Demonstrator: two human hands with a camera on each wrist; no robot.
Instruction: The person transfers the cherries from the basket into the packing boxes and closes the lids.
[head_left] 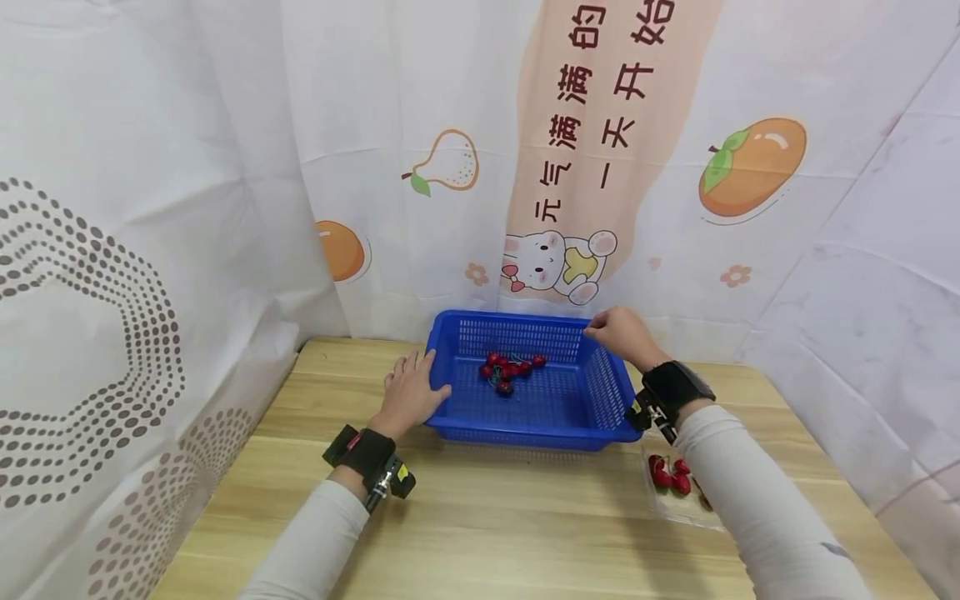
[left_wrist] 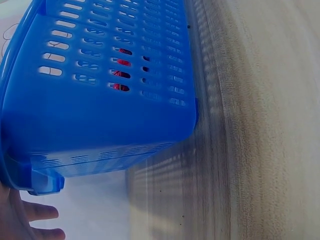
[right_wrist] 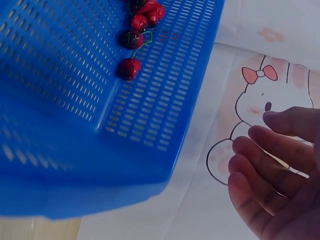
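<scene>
A blue perforated basket [head_left: 540,435] stands on the table, with several red cherries [head_left: 512,369] grouped on its floor toward the back. My left hand [head_left: 411,390] rests at the basket's left rim, its fingers spread. In the left wrist view, fingers [left_wrist: 42,212] of that hand show beside the rim's corner, and a bit of red shows through the basket's slots. Over the far right corner of the basket is my right hand [head_left: 626,335]. The right wrist view shows its fingers [right_wrist: 267,175] loosely bent, just outside the rim, with nothing in them.
A clear shallow tray [head_left: 693,521] with more red cherries [head_left: 670,475] lies right of the basket, partly hidden under my right forearm. Behind the table hangs a white curtain [head_left: 390,100] with printed fruit and characters. The wooden table [head_left: 480,517] extends in front.
</scene>
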